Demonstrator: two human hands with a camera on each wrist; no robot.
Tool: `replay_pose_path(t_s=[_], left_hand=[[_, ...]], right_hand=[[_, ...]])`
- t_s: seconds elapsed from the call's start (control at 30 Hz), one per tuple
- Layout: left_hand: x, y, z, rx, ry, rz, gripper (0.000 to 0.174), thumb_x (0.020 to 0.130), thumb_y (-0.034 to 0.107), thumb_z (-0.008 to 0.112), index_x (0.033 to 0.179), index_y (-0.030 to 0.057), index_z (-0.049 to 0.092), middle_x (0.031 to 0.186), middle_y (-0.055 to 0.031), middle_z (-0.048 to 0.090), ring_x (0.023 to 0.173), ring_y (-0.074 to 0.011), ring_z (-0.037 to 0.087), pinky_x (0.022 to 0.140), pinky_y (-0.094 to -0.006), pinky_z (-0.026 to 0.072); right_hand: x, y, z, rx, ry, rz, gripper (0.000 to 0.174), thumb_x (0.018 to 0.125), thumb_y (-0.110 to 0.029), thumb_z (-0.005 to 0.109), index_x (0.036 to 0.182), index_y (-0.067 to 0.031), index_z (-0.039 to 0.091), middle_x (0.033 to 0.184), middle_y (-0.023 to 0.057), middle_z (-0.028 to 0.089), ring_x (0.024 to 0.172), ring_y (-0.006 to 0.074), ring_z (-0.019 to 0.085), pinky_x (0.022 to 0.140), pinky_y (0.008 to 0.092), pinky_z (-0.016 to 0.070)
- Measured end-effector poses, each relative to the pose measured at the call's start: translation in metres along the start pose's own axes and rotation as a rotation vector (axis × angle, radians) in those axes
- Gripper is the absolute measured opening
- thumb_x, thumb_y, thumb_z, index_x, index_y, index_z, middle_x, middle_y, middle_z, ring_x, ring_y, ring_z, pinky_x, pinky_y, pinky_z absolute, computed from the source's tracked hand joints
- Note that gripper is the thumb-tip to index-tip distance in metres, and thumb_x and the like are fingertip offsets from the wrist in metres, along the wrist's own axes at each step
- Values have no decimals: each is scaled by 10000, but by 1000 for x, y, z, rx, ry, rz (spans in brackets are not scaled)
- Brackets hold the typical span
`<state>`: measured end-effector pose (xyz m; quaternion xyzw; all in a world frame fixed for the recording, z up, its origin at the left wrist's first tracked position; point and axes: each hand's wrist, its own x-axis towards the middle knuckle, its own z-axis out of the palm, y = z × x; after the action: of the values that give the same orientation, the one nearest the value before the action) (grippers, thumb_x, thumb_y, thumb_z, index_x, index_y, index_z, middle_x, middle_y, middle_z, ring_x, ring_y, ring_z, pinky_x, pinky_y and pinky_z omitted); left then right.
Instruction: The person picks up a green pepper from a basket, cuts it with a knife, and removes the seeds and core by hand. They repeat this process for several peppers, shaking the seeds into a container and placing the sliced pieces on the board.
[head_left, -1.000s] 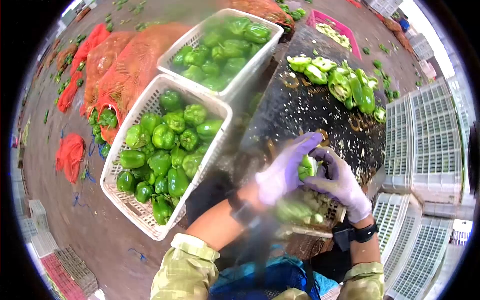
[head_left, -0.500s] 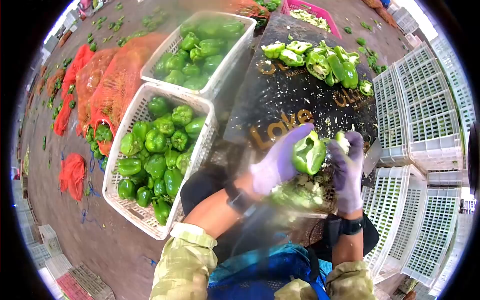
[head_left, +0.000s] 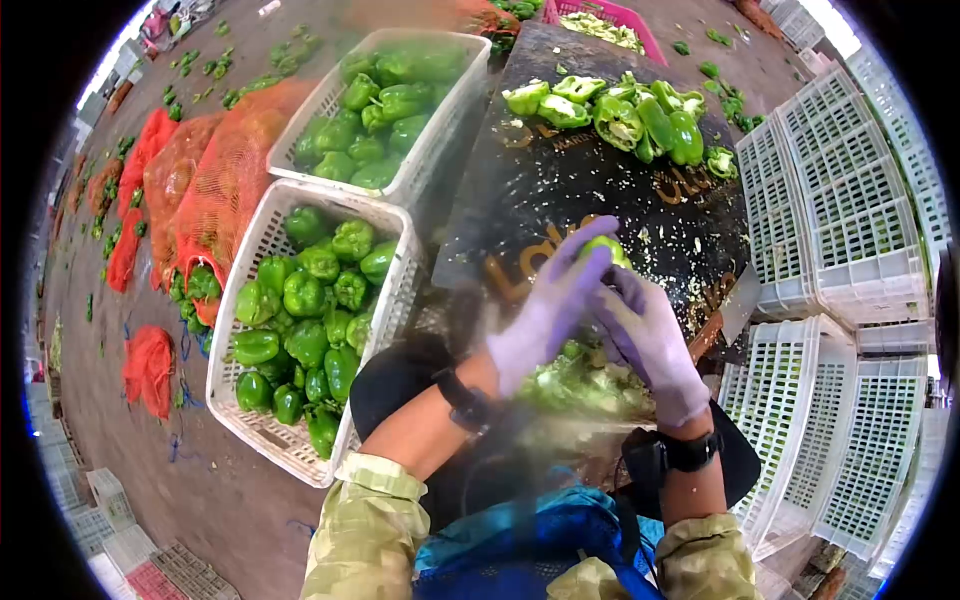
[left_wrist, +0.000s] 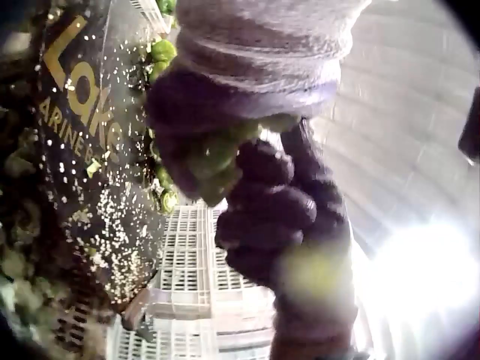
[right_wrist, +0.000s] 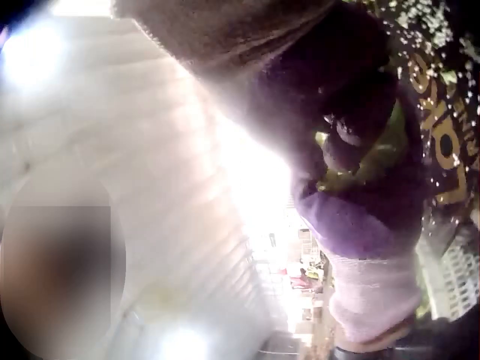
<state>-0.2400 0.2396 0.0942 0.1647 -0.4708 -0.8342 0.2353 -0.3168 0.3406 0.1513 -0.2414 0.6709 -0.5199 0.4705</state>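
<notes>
Both hands wear purple-and-white gloves and meet over the near edge of the black board [head_left: 500, 225]. My left hand [head_left: 550, 310] holds a cut green bell pepper [head_left: 606, 250], mostly covered by its fingers. From the other side, the curled fingers of my right hand [head_left: 645, 335] work at the same bell pepper [right_wrist: 386, 146]. In the left wrist view, pale pith shows by the right hand's knuckles [left_wrist: 266, 199]. Below the hands lie green and white pepper scraps [head_left: 585, 385]. Cut pepper pieces [head_left: 615, 125] lie along the board's far part.
Two white crates of whole peppers [head_left: 300, 320] stand on the left, with red mesh sacks [head_left: 235, 190] beyond. A knife [head_left: 740, 300] lies at the board's right edge beside stacked white crates [head_left: 830, 220]. A pink crate [head_left: 650, 40] sits at the far end.
The hands came apart half a second ago, showing the hollow pepper in the left and a pale core piece in the right. Now they are together again, the right fingers back at the pepper.
</notes>
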Motion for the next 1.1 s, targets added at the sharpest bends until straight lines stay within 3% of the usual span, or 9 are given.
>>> replay_pose_path(t_s=[0.33,0.4,0.47,0.57,0.67,0.87,0.93,1.03,1.1], left_hand=[[8,10,-17,-246,10,-63,506,952,340,529,1345,36,435,1169,-75,587,1068,-161,581,930,-309,475],[9,14,-19,-270,-96,-71,493,957,337,515,1339,34,442,1161,-77,591,1074,-161,579,921,-314,481],[10,9,-13,-192,-107,-115,468,941,323,541,1312,41,498,1141,-56,601,1037,-136,574,879,-297,479],[3,13,-2,91,-149,-112,454,902,304,607,1278,53,561,1167,-36,603,1007,-102,546,841,-266,455],[-2,4,-11,86,-144,-167,438,899,265,596,1277,47,563,1194,-44,601,1043,-113,530,887,-264,434],[4,9,-10,-223,-2,-400,428,910,251,576,1290,59,530,1101,-56,612,1062,-157,563,829,-337,499],[17,-4,-27,-365,-88,-144,485,909,324,602,1293,50,490,1086,-67,607,992,-191,617,826,-362,531],[20,7,-25,-108,-18,-10,514,913,383,595,1286,45,492,1181,-97,570,1044,-206,599,872,-343,516],[16,-13,-29,450,-69,371,521,932,355,565,1338,51,445,1288,-112,493,1147,-212,532,933,-350,481]], right_hand=[[-32,-11,-32,-150,-360,104,177,908,-62,560,1070,-4,604,810,9,611,682,63,544,601,218,453],[-40,-17,-31,-395,-17,-32,250,893,-29,566,1140,-5,592,881,40,668,758,96,612,657,253,494],[-23,-4,-31,-753,75,-473,331,858,-106,612,1172,-13,565,872,143,673,753,266,667,656,358,509],[-7,-1,-24,-1224,-115,-280,322,827,-194,628,1088,-13,573,798,184,631,762,373,623,658,462,483],[3,20,-30,-989,-211,-335,244,845,-163,603,1018,5,568,807,210,626,779,411,600,650,476,472],[-14,15,-43,-573,-351,145,204,865,-157,621,1017,-22,606,813,118,668,756,235,654,700,347,516],[-28,38,-62,-714,-699,70,309,847,-185,656,1147,-126,610,820,66,671,733,200,655,697,329,527],[-55,35,-49,-1290,-236,-79,552,822,-224,691,1318,-106,480,903,120,661,800,292,662,702,383,537],[-42,42,-37,-698,74,-269,650,816,-327,699,1346,-63,430,989,162,645,825,295,666,711,378,536]])
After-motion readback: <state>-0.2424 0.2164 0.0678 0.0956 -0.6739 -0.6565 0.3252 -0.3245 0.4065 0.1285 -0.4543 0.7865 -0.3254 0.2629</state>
